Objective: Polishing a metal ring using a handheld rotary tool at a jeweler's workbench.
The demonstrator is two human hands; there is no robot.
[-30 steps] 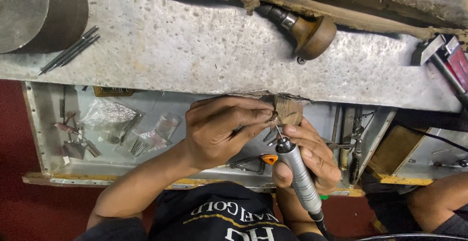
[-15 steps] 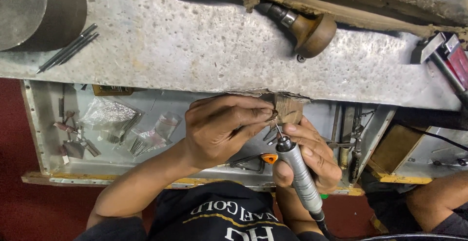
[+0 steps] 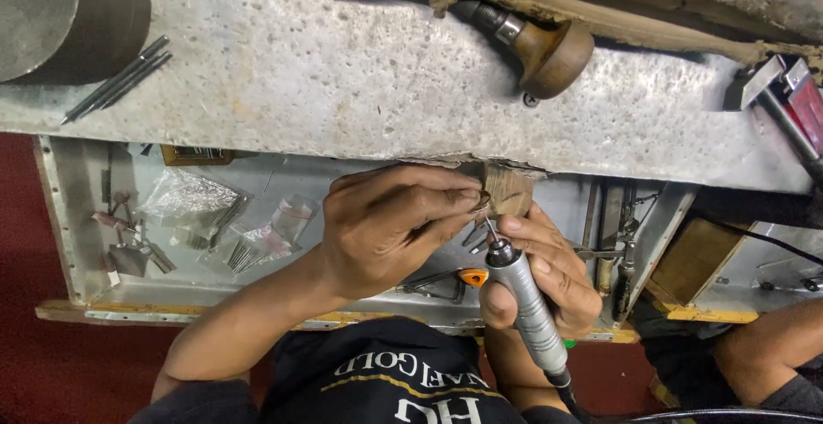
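My left hand pinches a small metal piece against a worn wooden bench peg at the front edge of the workbench. My right hand grips a silver rotary handpiece like a pen. Its thin bit points up at the piece between my left fingertips. The piece itself is mostly hidden by my fingers.
An open metal drawer below the bench holds plastic bags of small bits, pliers and an orange-handled tool. On the bench lie thin steel rods, a wooden-handled tool and a grey metal cylinder. Another person's arm is at the lower right.
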